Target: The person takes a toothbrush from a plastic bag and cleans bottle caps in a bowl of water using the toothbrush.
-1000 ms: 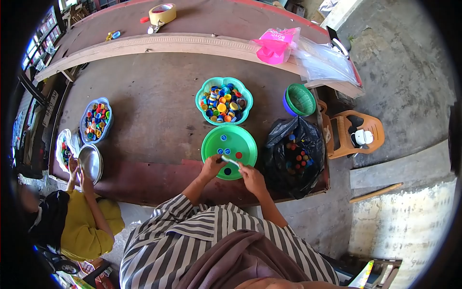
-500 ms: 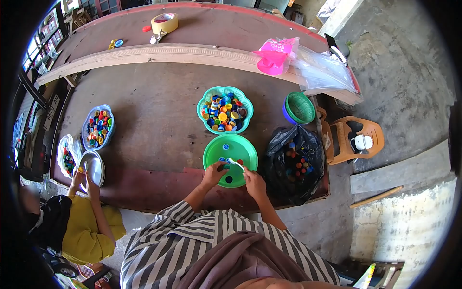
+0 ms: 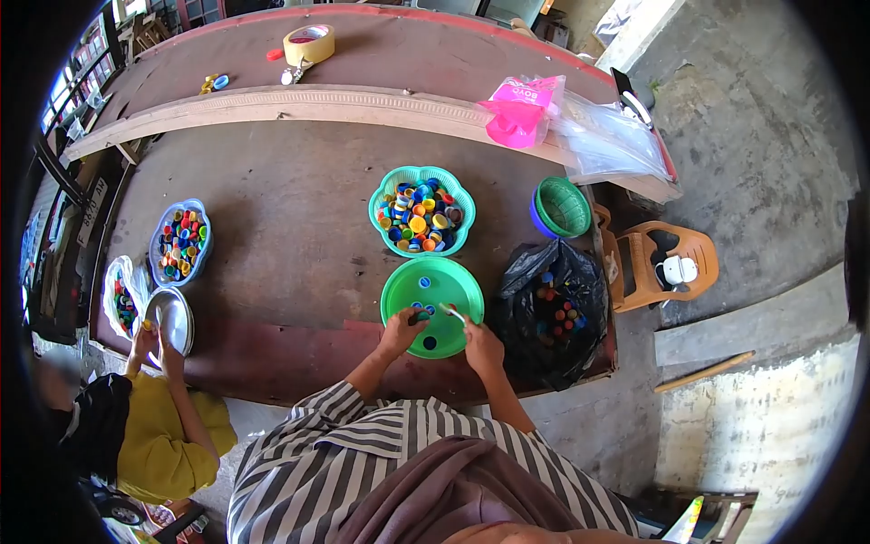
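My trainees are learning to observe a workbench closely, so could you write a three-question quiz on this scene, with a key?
1. True or false: the black plastic bag is to the right of the round green basin.
2. What does the person's right hand hold?
A) a roll of tape
B) a slim white tool
C) a metal bowl
3. Fill the gap: the turquoise flower-shaped basket, just beyond the basin, is filled with bottle ____ of many colours.

Key: 1. True. 2. B. 3. caps.
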Demonstrator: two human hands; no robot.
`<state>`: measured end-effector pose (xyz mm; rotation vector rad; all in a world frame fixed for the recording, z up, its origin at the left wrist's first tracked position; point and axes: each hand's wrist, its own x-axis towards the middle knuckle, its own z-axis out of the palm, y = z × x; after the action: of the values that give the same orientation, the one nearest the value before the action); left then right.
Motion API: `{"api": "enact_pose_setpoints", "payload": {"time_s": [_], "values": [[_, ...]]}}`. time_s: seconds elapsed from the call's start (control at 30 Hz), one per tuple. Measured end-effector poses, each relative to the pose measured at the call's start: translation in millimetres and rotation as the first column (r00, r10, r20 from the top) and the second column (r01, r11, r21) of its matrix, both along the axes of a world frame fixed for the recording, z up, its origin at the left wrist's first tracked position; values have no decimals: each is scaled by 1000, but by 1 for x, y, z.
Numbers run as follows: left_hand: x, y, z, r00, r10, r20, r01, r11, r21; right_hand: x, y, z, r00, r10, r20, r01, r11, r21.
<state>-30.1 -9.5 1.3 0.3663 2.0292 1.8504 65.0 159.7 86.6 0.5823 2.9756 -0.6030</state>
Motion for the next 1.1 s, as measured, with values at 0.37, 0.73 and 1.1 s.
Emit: {"api": "enact_pose_setpoints", "payload": {"time_s": [0.37, 0.73, 1.1], "values": [[4, -2, 12, 1000, -18, -11, 18, 1000, -3, 2, -2, 3, 992, 71, -101, -83, 989, -122], [7, -9, 42, 995, -22, 93, 32, 994, -102, 13, -9, -5, 971, 82, -227, -144, 952, -271], [8, -5, 26, 995, -96, 1, 96, 987, -132, 13, -1, -14, 966, 139, -219, -179, 968, -177]]}}
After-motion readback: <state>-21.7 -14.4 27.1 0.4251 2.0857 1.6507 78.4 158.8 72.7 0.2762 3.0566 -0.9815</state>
